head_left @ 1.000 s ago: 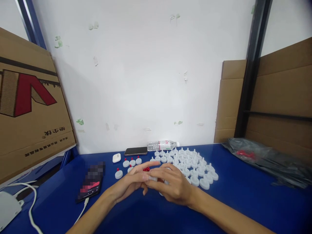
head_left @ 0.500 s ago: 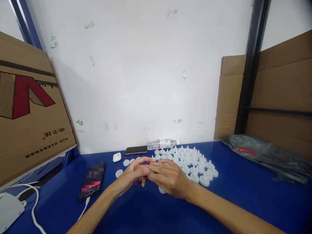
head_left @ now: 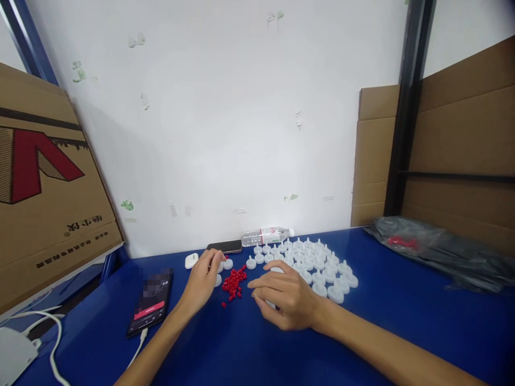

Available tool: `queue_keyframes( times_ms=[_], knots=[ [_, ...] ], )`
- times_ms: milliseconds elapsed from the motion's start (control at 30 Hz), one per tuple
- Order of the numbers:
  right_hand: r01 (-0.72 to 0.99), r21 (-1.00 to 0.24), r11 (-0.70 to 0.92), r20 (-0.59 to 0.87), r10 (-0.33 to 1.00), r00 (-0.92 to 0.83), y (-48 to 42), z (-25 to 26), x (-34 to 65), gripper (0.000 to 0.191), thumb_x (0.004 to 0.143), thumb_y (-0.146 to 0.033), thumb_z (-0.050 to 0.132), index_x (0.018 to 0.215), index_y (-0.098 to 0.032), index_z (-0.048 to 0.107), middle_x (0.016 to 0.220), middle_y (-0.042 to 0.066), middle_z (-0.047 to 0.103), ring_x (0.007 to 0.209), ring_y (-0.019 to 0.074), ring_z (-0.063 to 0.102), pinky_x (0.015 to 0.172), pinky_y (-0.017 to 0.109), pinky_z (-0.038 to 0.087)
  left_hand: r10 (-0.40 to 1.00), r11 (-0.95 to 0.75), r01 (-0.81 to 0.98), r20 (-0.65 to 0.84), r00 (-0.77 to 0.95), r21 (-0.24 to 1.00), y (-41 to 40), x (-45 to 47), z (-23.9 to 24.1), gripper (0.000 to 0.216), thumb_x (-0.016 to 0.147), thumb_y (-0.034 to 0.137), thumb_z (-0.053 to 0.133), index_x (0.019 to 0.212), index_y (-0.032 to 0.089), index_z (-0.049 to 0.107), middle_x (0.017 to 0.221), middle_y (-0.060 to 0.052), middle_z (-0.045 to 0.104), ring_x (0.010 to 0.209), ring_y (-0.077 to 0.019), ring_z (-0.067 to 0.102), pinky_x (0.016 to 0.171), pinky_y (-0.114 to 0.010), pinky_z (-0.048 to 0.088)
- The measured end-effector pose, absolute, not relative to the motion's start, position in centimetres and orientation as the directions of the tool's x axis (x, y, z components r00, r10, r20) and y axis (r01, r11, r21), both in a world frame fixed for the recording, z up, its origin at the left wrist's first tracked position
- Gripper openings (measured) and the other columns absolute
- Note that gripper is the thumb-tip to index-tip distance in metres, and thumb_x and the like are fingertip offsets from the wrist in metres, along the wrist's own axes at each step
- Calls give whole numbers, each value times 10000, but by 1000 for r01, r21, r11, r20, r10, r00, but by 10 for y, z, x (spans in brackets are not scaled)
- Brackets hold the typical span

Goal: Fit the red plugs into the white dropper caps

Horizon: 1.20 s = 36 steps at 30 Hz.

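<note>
My left hand reaches over the white round caps left of the red pile, its fingers bent down and pressed together. What its fingertips hold, if anything, is hidden. A white cap shows just under it, and another white cap stands beyond its fingertips. Small red tips lie in a loose heap between my hands. My right hand hovers right of the heap, its fingers loosely curled and apart. Partly hidden behind and beneath it are white caps. Several white nozzle caps stand upright beyond it.
A clear plastic bottle lies along the wall, next to a dark phone. A white earphone case and a lit phone on a cable are at left. A grey plastic bag lies at right. Cardboard flanks the table.
My hands were together over the red heap and have come apart. The left has moved left to the white caps; the right stays near its place. The red heap is now uncovered.
</note>
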State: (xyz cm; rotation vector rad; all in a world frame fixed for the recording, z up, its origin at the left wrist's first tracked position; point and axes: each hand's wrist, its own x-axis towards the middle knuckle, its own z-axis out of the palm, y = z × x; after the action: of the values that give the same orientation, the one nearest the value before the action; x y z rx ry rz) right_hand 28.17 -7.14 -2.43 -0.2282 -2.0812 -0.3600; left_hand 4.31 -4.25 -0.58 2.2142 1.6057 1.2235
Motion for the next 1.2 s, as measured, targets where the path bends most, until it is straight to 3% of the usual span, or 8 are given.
queue_keyframes(
  times_ms=[167, 300, 500, 600, 800, 967, 1033, 1200],
  knots=[
    [374, 107, 921, 865, 99, -492, -71, -24, 285, 121, 871, -118, 550, 858, -203, 636, 950, 7, 764, 766, 120, 700, 1023, 393, 403, 905, -302, 781, 421, 56, 546, -46, 44, -4, 342, 966, 421, 334, 856, 217, 586, 708, 16, 603, 655, -177, 562, 619, -271, 383],
    [416, 54, 908, 859, 170, -482, -67, -26, 287, 128, 878, -115, 540, 849, -202, 629, 935, -2, 759, 760, 118, 695, 1065, 401, 363, 928, -243, 850, 366, 64, 468, -39, 38, -14, 304, 967, 384, 334, 879, 221, 576, 693, 2, 624, 657, -196, 587, 624, -284, 369],
    [436, 8, 900, 832, 236, -503, -65, -25, 289, 178, 906, -131, 500, 794, -202, 620, 780, -19, 729, 659, 110, 644, 1057, 404, 357, 900, -258, 914, 422, 109, 313, -32, 30, -25, 241, 959, 311, 355, 925, 212, 573, 912, -68, 670, 827, -231, 628, 710, -314, 415],
    [441, 10, 897, 831, 238, -503, -66, -25, 289, 186, 909, -131, 498, 782, -199, 617, 762, -20, 720, 640, 106, 628, 1051, 400, 357, 890, -260, 931, 437, 129, 255, -34, 29, -21, 241, 941, 296, 376, 930, 201, 597, 974, -95, 669, 889, -251, 627, 750, -335, 430],
    [481, 14, 876, 809, 273, -521, -64, -23, 291, 209, 907, -130, 487, 748, -198, 604, 712, -28, 694, 609, 101, 604, 1057, 396, 341, 933, -248, 948, 313, 178, 200, -33, 21, -16, 175, 848, 215, 464, 835, 194, 637, 900, -104, 692, 870, -268, 628, 750, -347, 429],
    [515, 33, 856, 776, 303, -554, -61, -22, 293, 213, 910, -132, 496, 743, -195, 612, 687, -27, 671, 586, 103, 576, 1052, 410, 334, 923, -274, 945, 324, 207, 176, -37, 20, -19, 284, 834, 166, 462, 1040, 187, 656, 1048, -114, 659, 1012, -275, 605, 827, -352, 450],
    [522, 73, 850, 748, 300, -593, -60, -23, 294, 209, 914, -145, 507, 749, -197, 625, 693, -19, 673, 609, 114, 579, 1045, 413, 340, 906, -324, 931, 337, 255, 166, -41, 22, -16, 299, 864, 203, 443, 1076, 203, 654, 1090, -108, 618, 986, -256, 606, 810, -342, 460],
    [539, 147, 829, 650, 330, -684, -57, -25, 294, 234, 944, -264, 545, 768, -201, 685, 719, 14, 697, 732, 160, 617, 1040, 439, 348, 907, -332, 934, 315, 278, 130, -47, 24, -3, 258, 889, 318, 443, 858, 226, 682, 982, -77, 583, 807, -223, 606, 668, -312, 430]
  ],
)
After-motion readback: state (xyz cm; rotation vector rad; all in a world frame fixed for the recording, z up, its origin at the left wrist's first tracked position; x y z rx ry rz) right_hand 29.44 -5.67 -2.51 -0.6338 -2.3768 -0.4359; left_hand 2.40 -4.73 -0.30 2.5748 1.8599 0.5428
